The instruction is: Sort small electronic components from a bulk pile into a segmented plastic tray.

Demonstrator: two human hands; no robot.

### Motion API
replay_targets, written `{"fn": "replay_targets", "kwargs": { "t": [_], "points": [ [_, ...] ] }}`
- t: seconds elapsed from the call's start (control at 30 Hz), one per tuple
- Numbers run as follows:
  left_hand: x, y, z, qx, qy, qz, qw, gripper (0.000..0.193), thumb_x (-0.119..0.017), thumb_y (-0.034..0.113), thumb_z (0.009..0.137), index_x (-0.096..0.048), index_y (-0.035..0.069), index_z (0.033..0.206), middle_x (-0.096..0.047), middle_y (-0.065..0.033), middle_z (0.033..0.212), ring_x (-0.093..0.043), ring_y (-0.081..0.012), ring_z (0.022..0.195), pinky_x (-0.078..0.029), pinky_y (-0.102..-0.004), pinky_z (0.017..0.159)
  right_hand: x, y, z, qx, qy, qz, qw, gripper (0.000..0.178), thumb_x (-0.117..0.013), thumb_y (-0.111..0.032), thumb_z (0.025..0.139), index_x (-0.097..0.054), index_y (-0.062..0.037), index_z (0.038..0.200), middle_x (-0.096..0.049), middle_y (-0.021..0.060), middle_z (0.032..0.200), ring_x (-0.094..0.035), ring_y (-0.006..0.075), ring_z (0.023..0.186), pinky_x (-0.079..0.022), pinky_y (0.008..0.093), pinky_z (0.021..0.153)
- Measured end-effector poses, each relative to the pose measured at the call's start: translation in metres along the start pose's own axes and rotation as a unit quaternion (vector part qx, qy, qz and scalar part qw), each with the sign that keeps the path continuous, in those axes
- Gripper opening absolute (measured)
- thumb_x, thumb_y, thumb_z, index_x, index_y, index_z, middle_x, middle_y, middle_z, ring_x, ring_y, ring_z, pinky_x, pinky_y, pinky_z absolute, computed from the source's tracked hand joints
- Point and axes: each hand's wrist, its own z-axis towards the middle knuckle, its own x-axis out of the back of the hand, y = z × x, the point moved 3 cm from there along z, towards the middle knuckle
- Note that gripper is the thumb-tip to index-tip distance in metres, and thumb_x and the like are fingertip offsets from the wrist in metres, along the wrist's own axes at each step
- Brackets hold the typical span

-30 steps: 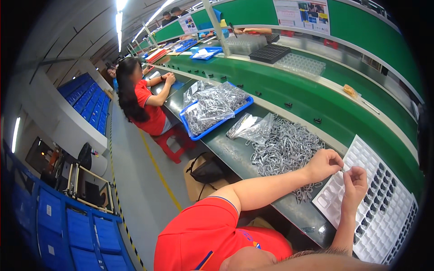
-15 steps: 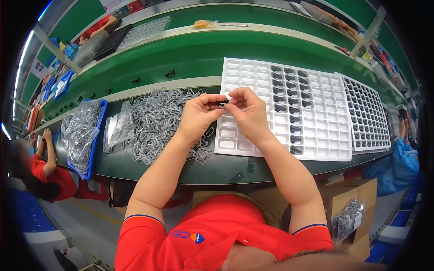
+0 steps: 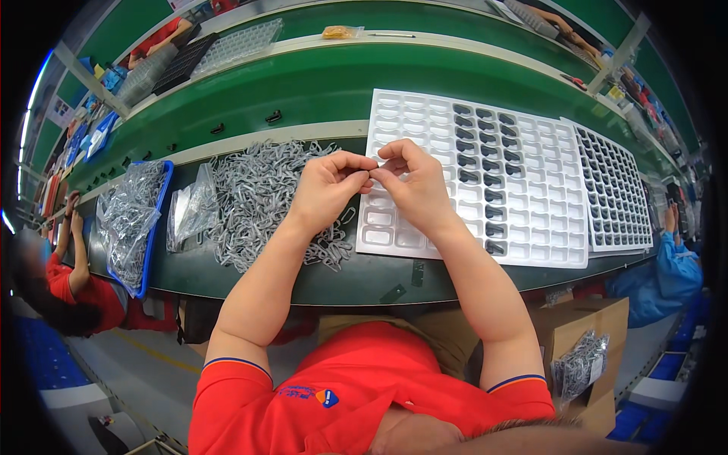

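My left hand (image 3: 331,186) and my right hand (image 3: 414,180) meet over the left edge of a white compartment tray (image 3: 535,250). Both hands are closed in a pinch, fingertips together. A small black part, visible there in the earlier frame, is now almost wholly covered by the fingers. Left of my hands spreads a heap of grey metal links (image 3: 262,199), shaped like oblong loops. Several black pieces (image 3: 491,180) fill columns in the middle of the tray; other compartments hold nothing.
A second white tray with black pieces (image 3: 613,189) lies at the right. Clear plastic bags (image 3: 192,206) and a blue bin (image 3: 161,220) of bagged metal parts stand at the left. Black pieces (image 3: 273,117) sit on the green surface behind. Other people work at both sides.
The black part between my fingertips has gone from sight as the fingers closed over it. My hands stay together; the whole view has shifted slightly.
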Motion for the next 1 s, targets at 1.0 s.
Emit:
{"fn": "replay_targets", "kwargs": {
  "t": [1.0],
  "points": [
    [-0.079, 0.045, 0.122, -0.158, -0.158, 0.479, 0.849, 0.027, -0.075, 0.009, 0.077, -0.070, 0.000, 0.102, -0.071, -0.0172, 0.096, -0.070, -0.0312, 0.090, -0.055, -0.0407, 0.082, -0.069, 0.009, -0.023, 0.227, -0.109, -0.369, 0.895, 0.016, -0.069, -0.018, 0.075, -0.072, -0.0073, 0.087, -0.066, 0.0114, 0.090, -0.059, 0.0301, 0.092, -0.043, 0.0447, 0.087]
  ]
}}
